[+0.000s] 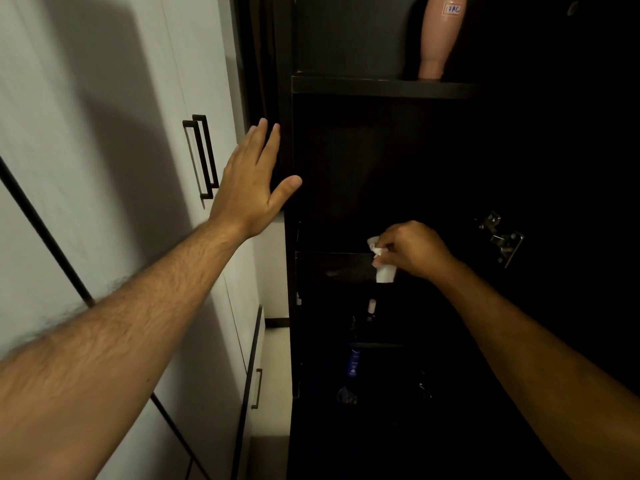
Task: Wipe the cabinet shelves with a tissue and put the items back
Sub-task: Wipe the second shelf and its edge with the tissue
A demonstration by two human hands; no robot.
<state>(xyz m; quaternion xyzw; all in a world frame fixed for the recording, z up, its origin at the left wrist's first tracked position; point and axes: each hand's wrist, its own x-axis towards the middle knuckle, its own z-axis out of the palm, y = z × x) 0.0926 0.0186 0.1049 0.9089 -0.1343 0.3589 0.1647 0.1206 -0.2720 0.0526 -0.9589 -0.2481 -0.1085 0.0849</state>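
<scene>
— Hands, status?
— Right hand (412, 249), right of centre in the frame, pinches a crumpled white tissue (382, 261) against the front edge of a dark shelf (343, 268). Left hand (254, 181), at centre left, lies flat with straight fingers on the cabinet's side panel (285, 150).
— Items?
— Pink bottle (438, 39) at the top on the upper shelf (381, 86); blue bottle (354, 362) low at centre, in shadow.
</scene>
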